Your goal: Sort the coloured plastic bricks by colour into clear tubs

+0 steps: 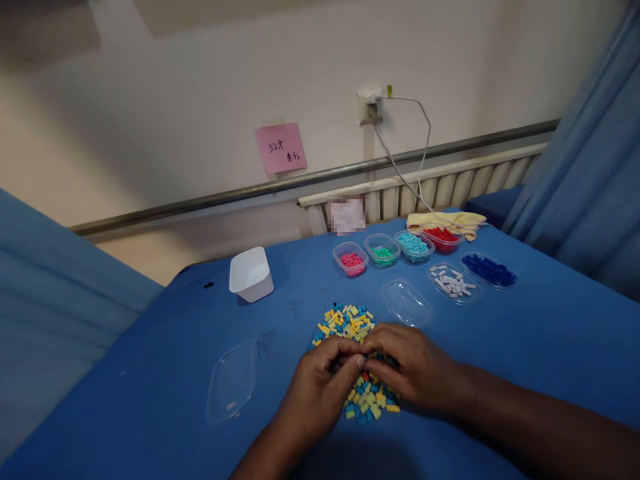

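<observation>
Head view, left hand, right hand meeting atop brick pile

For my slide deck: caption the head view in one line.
Both hands, left and right, meet over a pile of small yellow, blue and green plastic bricks on a blue-covered table.

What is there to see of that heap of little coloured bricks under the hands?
The heap of small bricks is a loose pile of tiny plastic-looking blocks, mostly yellow and blue with a few red and pale ones, lying jumbled on the blue table cover. It spreads from just below the empty clear tray toward the person. The left hand and right hand rest on its middle, fingertips meeting, and hide that part, so the heap shows in two patches, above and below the hands.
</observation>
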